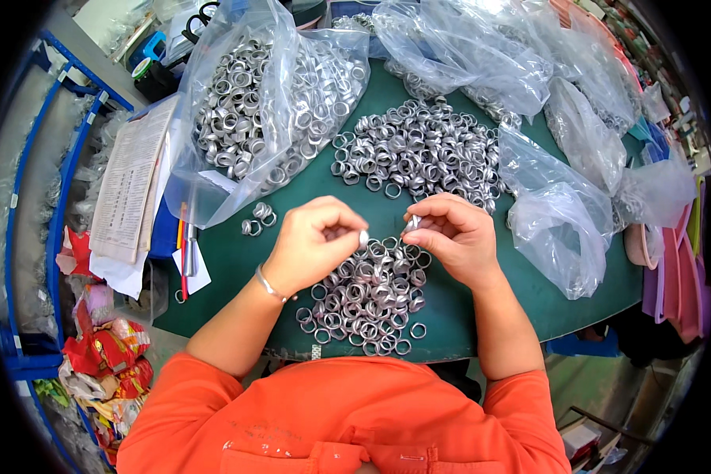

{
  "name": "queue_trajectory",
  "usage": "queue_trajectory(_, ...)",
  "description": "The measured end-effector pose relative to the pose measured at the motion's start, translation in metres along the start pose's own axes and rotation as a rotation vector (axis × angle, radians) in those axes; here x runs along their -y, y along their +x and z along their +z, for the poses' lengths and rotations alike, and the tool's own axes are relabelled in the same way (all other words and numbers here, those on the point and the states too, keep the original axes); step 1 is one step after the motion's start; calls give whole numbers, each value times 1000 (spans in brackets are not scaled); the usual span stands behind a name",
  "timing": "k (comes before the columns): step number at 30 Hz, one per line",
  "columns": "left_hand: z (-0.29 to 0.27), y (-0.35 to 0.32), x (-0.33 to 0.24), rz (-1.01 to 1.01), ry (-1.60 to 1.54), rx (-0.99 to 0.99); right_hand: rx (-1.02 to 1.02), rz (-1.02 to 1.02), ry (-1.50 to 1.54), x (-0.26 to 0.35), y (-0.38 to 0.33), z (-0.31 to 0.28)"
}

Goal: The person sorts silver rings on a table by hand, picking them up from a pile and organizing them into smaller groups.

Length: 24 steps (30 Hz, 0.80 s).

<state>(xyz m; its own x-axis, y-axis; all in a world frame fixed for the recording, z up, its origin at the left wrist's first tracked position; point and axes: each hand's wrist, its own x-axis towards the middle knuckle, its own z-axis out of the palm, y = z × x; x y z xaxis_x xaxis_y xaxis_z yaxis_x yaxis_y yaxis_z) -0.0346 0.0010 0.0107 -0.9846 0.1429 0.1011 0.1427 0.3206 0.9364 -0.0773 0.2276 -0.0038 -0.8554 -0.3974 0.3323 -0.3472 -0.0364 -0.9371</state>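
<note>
My left hand [312, 243] is closed, pinching a silver metal ring [363, 238] between thumb and fingertips. A short gap to the right, my right hand [456, 235] grips another metal ring [411, 224] the same way. Both hands hover at the top edge of a near pile of metal rings [370, 299], which lies on the green tabletop [237, 261] close to my body. Beyond them spreads a larger heap of similar rings [423, 150]. A few loose rings [261, 217] sit apart, left of my left hand.
An open clear plastic bag [245, 103] full of rings stands at the far left. More clear bags [561, 213] crowd the right and back. Papers [134, 174] and pens [186, 253] lie at the left edge, beside a blue shelf rack [55, 182]. Pink and purple bins [679, 276] are at right.
</note>
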Motion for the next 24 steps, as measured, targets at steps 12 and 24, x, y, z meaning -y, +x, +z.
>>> queue_trajectory(12, 11, -44, -9, 2, 206, -113, 12, -298, -241, 18, -2, 7)
queue_trajectory(24, 34, -37, -36, 200, -155, -97, -31, -592, -306, 25, -5, 12)
